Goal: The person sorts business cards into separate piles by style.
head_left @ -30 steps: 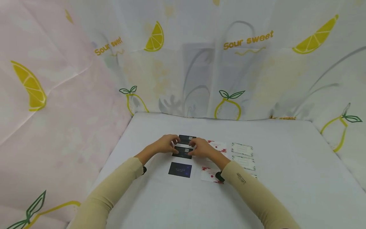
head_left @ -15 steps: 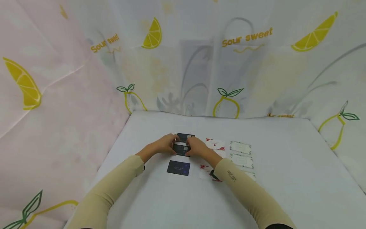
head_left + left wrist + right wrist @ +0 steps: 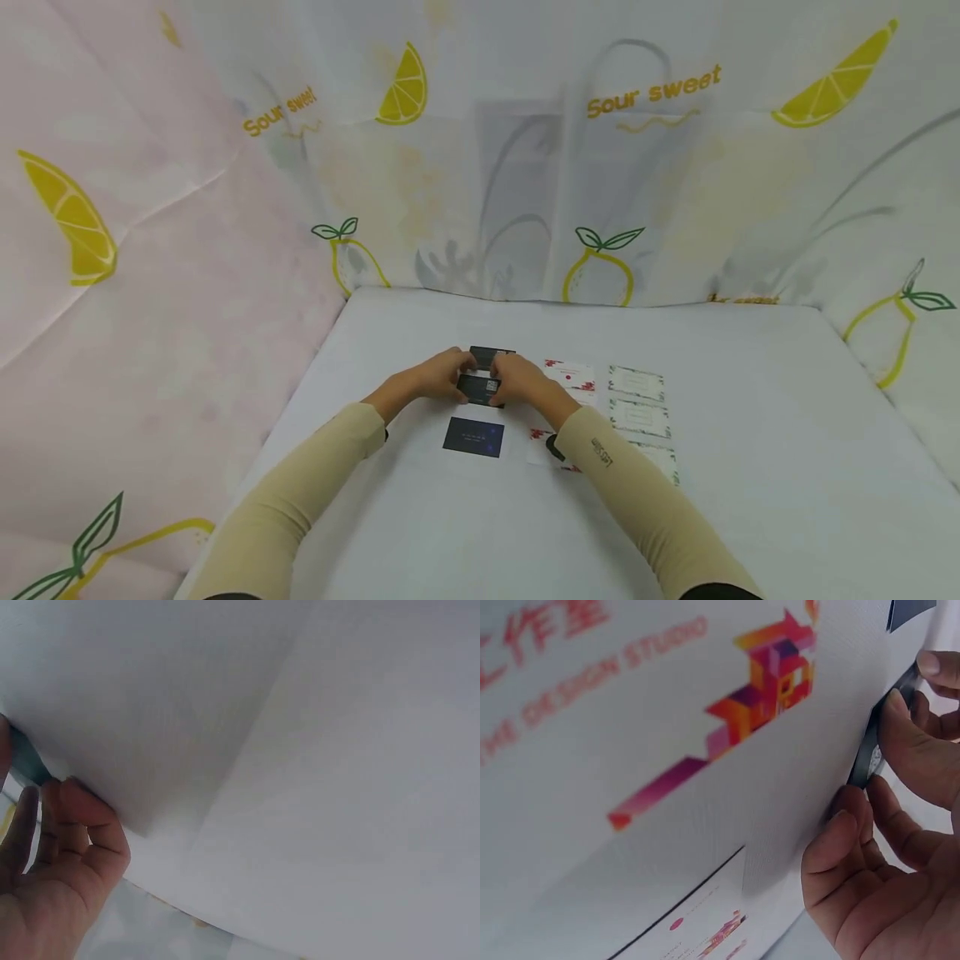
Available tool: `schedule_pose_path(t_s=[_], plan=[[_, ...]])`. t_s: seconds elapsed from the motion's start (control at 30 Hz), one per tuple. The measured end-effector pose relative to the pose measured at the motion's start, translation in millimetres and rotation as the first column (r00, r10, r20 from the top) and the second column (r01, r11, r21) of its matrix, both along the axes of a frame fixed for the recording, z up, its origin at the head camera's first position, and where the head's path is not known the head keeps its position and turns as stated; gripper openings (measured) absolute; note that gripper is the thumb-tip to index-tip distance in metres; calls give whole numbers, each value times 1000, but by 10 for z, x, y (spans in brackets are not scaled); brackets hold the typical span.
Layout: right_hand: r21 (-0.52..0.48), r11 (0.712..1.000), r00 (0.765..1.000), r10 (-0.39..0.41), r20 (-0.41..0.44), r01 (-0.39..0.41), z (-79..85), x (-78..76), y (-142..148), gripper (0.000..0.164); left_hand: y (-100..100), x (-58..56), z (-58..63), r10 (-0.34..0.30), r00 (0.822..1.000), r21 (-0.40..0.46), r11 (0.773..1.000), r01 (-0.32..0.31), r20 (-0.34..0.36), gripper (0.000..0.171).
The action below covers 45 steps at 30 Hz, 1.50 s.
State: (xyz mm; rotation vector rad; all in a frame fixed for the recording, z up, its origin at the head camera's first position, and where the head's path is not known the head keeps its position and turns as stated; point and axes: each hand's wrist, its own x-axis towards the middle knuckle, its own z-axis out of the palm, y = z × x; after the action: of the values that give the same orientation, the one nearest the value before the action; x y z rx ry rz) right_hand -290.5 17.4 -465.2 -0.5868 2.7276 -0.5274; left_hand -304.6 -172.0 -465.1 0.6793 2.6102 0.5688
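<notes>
Pinching the middle black card [image 3: 477,389], left hand [image 3: 440,374] at nine o'clock and right hand [image 3: 517,380] at three, both should press lightly and evenly.

The backdrop [image 3: 517,167] reads "Sour sweet", a card [image 3: 641,709] "工作室 THE DESIGN STUDIO".

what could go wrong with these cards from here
The left hand and right hand hold the middle dark card from either side; uneven release might leave it crooked. Both hands are close to the far dark card and could nudge it. The right sleeve partly hides the near red-patterned card in the head view and might brush it.
</notes>
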Motion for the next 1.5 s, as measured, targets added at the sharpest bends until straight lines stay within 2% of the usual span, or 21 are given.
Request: schedule_pose_path(t_s=[0.23, 0.43, 0.87, 1.0, 1.23, 1.4, 1.5], plan=[[3, 1000, 1000, -24, 5, 24, 13, 42, -11, 51, 1, 1, 13, 3, 1000, -23, 1000, -3, -2, 49], [9, 999, 999, -40, -19, 41, 1, 72, -17, 48, -3, 13, 36, -3, 1000, -6, 1000, 3, 2, 48], [9, 999, 999, -32, 22, 32, -26, 159, -34, 43, -28, 100, -51, 20, 999, -9, 1000, -20, 32, 45], [-2, 999, 999, -47, -10, 47, 9, 141, -24, 42, -5, 69, -14, 15, 1000, 4, 1000, -15, -3, 44], [-16, 1000, 999, -18, 28, 19, -62, 163, -19, 42, -22, 107, -57, 21, 999, -22, 1000, -20, 38, 45], [-7, 999, 999, -31, -5, 31, -36, 113, -8, 44, 6, 79, 5, 12, 1000, -15, 1000, -12, 3, 44], [-9, 999, 999, -37, 3, 37, -21, 82, 3, 46, 27, 53, 29, 8, 1000, -19, 1000, -7, 8, 45]])
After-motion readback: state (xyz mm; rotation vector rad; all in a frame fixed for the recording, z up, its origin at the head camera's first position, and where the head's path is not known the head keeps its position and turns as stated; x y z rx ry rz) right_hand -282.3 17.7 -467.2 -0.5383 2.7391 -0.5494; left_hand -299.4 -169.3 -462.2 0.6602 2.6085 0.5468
